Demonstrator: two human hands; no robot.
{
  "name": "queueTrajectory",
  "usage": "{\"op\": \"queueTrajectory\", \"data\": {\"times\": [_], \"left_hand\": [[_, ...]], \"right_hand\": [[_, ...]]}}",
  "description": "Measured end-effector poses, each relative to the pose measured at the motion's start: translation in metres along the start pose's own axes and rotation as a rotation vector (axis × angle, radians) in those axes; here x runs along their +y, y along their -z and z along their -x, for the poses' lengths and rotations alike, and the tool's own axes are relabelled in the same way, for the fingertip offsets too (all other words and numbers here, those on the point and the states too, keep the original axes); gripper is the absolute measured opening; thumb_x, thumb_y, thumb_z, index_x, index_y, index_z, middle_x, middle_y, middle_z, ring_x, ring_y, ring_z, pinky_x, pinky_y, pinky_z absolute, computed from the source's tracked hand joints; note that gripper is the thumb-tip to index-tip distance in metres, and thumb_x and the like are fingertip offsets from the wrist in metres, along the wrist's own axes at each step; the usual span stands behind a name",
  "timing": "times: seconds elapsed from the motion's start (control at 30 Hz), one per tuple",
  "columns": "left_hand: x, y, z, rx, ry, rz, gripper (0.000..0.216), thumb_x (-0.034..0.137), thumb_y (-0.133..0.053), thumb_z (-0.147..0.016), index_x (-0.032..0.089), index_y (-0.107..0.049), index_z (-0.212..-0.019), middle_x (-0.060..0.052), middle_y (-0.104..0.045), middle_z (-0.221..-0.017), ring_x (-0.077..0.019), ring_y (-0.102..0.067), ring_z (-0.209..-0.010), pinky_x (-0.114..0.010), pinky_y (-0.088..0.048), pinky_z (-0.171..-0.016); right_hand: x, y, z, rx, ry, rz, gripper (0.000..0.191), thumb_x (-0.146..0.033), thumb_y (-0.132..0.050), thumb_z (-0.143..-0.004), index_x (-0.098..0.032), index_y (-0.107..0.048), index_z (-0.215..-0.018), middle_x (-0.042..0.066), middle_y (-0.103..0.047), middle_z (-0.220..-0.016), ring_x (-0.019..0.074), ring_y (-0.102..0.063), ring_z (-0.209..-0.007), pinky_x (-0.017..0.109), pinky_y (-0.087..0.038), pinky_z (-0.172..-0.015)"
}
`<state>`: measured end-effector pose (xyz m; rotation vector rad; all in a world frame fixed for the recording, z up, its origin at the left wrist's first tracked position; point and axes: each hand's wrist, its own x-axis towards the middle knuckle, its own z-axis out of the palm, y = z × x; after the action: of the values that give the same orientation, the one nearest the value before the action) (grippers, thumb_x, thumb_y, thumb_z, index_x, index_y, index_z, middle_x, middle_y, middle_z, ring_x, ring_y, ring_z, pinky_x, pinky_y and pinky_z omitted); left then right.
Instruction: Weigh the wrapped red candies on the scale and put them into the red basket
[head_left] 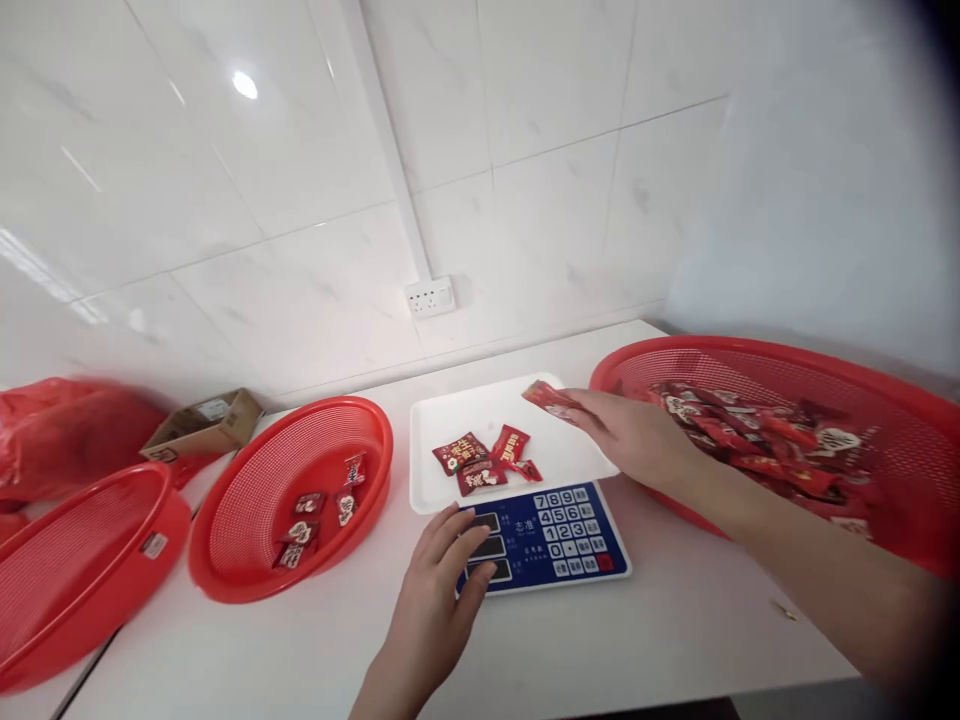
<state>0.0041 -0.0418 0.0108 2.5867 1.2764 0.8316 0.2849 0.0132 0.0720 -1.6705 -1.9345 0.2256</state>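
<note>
candy packet (551, 398) pinched in right hand (637, 437) over scale tray (469, 420), left hand (442, 575) open, seemingly touching scale display (491, 547)

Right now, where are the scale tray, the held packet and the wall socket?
scale tray (457, 422): head view, bare upper-left surface.
held packet (547, 397): head view, middle of wrapper.
wall socket (430, 296): head view, centre of plate.

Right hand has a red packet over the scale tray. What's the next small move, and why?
Probably lower the right hand and let the red packet go onto a bare part of the white tray. The packet is held just over the tray's far edge, a few packets already lie there, and the left hand rests on the scale at its display.
</note>
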Motion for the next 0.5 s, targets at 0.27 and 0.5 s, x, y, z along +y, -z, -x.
{"op": "queueTrajectory", "data": {"times": [0.27, 0.5], "left_hand": [[-0.013, 0.006, -0.015, -0.083, -0.005, -0.12, 0.035, 0.029, -0.052, -0.091, 0.022, -0.053, -0.125, -0.011, -0.052, -0.136, -0.0297, -0.04, -0.131, -0.051, -0.044, -0.101], [-0.026, -0.003, -0.052, -0.126, -0.05, -0.122, 0.037, 0.035, -0.054, -0.09, 0.023, -0.053, -0.125, -0.01, -0.056, -0.131, -0.03, -0.045, -0.128, -0.051, -0.042, -0.102]], "right_hand": [[-0.004, -0.063, 0.011, -0.135, 0.373, -0.022, 0.036, -0.032, -0.044, -0.092, -0.027, -0.06, -0.123, 0.008, -0.052, -0.133, 0.0279, -0.04, -0.13, 0.05, -0.039, -0.103], [0.001, -0.065, 0.005, -0.24, 0.309, -0.073, 0.036, -0.024, -0.038, -0.091, -0.02, -0.066, -0.114, 0.01, -0.06, -0.121, 0.0257, -0.054, -0.114, 0.045, -0.045, -0.097]]}}
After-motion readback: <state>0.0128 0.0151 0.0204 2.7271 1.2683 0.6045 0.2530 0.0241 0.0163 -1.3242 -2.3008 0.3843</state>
